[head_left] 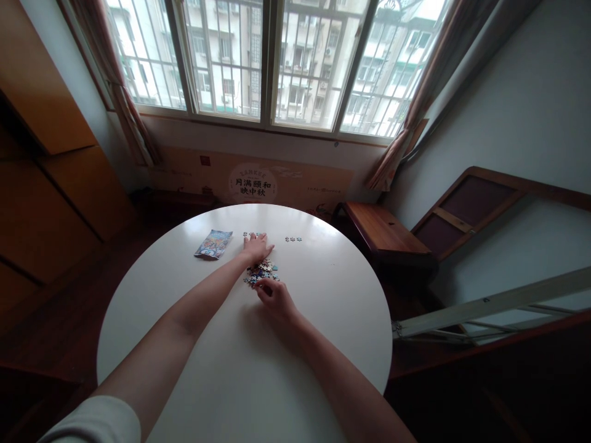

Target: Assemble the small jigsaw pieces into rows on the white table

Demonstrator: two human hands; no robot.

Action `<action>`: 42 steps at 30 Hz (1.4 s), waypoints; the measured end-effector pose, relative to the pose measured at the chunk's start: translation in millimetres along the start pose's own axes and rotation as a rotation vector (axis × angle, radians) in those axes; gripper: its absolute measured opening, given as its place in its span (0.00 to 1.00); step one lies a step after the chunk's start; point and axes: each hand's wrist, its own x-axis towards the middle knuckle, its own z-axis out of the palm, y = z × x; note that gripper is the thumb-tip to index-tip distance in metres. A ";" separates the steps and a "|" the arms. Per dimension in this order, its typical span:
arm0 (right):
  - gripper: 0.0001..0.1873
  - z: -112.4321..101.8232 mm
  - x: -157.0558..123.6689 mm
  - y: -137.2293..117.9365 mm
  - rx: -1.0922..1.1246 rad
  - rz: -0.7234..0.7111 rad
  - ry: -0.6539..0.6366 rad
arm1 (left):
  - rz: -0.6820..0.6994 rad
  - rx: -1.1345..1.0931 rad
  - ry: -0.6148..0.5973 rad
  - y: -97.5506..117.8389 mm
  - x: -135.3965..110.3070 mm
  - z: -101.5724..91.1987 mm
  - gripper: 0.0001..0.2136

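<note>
A small heap of jigsaw puzzle pieces (263,269) lies on the white round table (194,344), pale and blue ones mixed. Just beyond the heap, my left hand (258,247) rests with its fingers spread over a short row of puzzle pieces (245,234), partly covering them. My right hand (277,298) is at the heap's near edge, thumb and forefinger pinched together. Whether a piece is between those fingertips is too small to make out. To the right of my left hand, several more pieces (293,239) sit in a short row.
A blue printed packet (213,244) lies on the table, left of the pieces. Beyond the table's far edge are a printed banner (252,181) and barred windows. A wooden bench (385,227) stands at the right, orange cabinets (83,191) at the left.
</note>
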 end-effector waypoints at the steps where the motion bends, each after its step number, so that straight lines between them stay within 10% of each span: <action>1: 0.09 -0.1 0.0 -0.2 0.003 0.002 0.000 | -0.004 -0.003 0.006 0.9 -1.1 -1.0 0.28; 11: 0.09 -0.2 -0.2 -1.5 0.001 0.003 -0.012 | -0.021 -0.193 0.410 -28.4 -30.6 -22.4 0.15; 18: 0.09 -1.5 1.0 -1.3 -0.014 0.005 -0.025 | -0.211 -0.327 0.473 -65.1 -70.2 -41.0 0.19; 30: 0.09 -1.5 1.0 -2.0 -0.005 0.004 -0.013 | 0.018 -0.262 0.238 -49.0 -133.7 -53.5 0.15; 42: 0.10 -6.8 6.0 1.4 -0.050 -0.004 0.111 | 0.108 -0.517 0.175 -46.3 -138.0 -9.0 0.15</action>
